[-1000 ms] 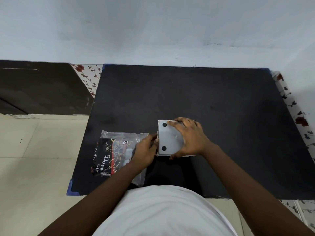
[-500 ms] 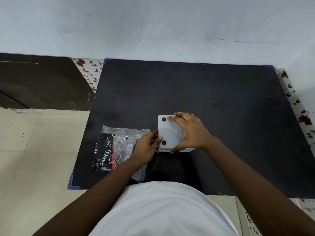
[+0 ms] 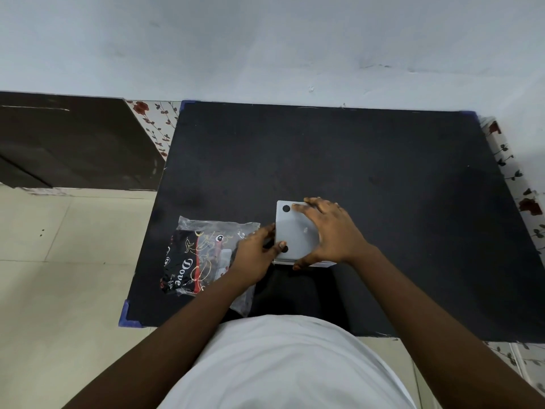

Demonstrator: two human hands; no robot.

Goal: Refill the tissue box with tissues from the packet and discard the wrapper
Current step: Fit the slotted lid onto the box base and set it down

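Observation:
A white square tissue box (image 3: pixel 290 231) lies on the black table with its flat underside up, black round feet showing at two left corners. My right hand (image 3: pixel 330 234) is spread over its top and right side, gripping it. My left hand (image 3: pixel 256 255) holds the box's left edge, thumb near the lower foot. Left of the box lies the clear tissue packet (image 3: pixel 203 255) with black and red "Dove" print, partly under my left wrist. What the packet holds cannot be made out.
The black table top (image 3: pixel 368 178) reaches to the grey wall behind. A dark board (image 3: pixel 73 143) leans at the left, above a beige tiled floor (image 3: pixel 59 276). Floral-patterned strips run along both table sides. My white shirt fills the bottom.
Both hands stay on the box, which has barely shifted on the table. The camera has tilted slightly, moving everything a little in view.

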